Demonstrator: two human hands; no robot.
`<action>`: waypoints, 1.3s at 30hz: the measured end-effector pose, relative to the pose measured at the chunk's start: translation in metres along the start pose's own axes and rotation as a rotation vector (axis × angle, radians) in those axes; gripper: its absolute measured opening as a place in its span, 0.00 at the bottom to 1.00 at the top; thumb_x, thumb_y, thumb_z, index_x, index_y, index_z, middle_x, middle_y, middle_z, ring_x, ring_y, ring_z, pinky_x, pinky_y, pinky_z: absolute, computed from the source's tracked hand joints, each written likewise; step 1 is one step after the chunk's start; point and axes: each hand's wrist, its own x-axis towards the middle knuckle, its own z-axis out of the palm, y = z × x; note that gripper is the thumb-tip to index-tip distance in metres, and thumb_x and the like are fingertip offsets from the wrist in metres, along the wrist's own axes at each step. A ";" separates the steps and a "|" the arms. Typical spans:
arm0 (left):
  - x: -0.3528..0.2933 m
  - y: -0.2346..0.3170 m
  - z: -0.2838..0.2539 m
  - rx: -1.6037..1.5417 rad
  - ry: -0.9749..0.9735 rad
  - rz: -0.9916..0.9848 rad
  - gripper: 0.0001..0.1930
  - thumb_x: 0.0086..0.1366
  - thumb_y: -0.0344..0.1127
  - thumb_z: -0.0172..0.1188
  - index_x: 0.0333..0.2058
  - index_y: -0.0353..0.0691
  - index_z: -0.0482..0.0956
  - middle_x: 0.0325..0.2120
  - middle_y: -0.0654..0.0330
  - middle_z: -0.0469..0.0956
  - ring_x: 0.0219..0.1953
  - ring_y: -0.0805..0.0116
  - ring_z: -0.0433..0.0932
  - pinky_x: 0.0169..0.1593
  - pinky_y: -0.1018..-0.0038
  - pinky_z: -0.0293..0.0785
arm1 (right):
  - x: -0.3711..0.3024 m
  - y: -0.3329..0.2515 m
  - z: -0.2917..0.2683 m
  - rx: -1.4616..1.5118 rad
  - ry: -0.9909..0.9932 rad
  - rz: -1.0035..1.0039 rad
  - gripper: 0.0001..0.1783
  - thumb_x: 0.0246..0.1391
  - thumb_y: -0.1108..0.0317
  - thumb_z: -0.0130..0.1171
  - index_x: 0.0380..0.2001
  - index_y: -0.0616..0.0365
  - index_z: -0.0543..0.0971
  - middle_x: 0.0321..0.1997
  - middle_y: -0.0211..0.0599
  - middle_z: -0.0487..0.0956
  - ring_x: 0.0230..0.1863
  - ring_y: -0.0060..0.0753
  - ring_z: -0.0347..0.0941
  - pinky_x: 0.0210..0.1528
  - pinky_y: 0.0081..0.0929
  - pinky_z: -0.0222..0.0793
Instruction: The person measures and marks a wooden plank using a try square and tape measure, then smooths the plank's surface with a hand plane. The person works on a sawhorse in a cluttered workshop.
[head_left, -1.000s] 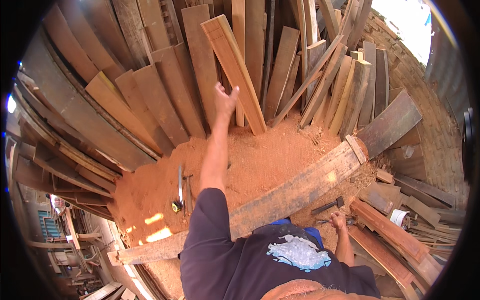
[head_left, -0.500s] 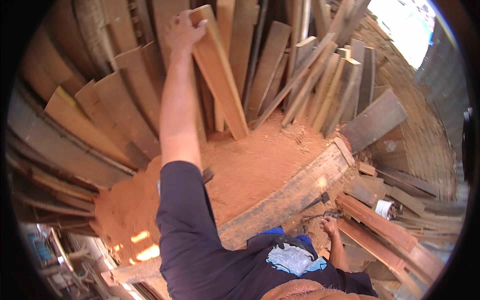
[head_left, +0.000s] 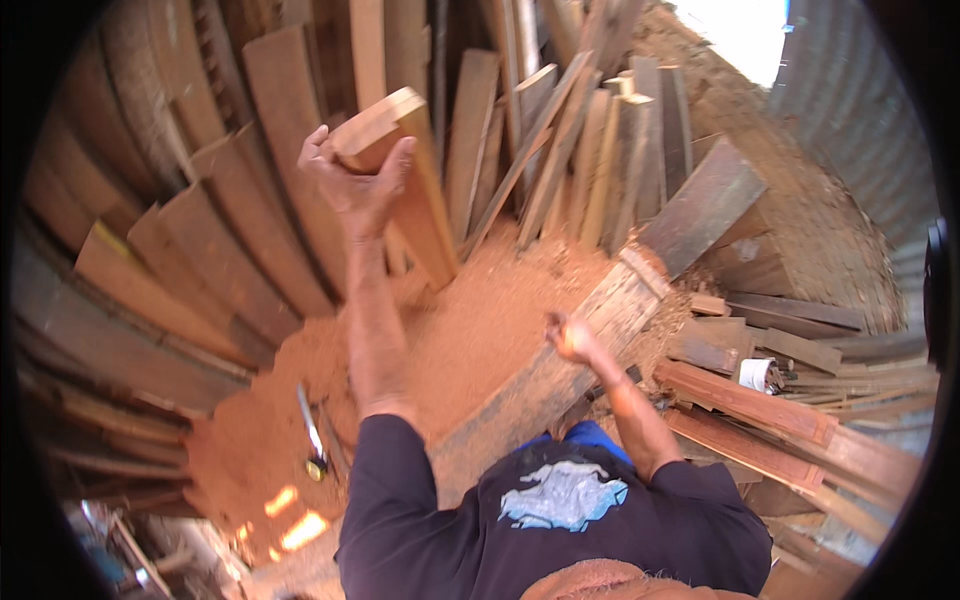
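My left hand grips the upper end of a thick wooden board, thumb on one side and fingers on the other. The board stands tilted, its lower end on the sawdust. My right hand is curled into a fist above a long, worn wooden beam; whatever it may hold is hidden. On the sawdust to the left lies a tool with a slim, silvery length and a black and yellow end.
Several planks lean upright at the left and back. Reddish sawdust covers the middle. On the right are stacked reddish boards, a white container and a dark slanting plank. Corrugated sheet stands at the far right.
My left hand has brought the board's upper end nearer and stays on it. My right hand has moved up and left, over the beam. The tool on the sawdust has come into view.
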 end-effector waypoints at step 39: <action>0.002 0.177 -0.064 -0.274 -0.528 0.063 0.39 0.73 0.71 0.45 0.40 0.31 0.76 0.22 0.60 0.77 0.23 0.73 0.80 0.25 0.75 0.74 | 0.032 -0.224 -0.023 0.070 0.117 -0.530 0.41 0.54 0.33 0.69 0.58 0.54 0.75 0.44 0.40 0.81 0.53 0.39 0.74 0.57 0.46 0.72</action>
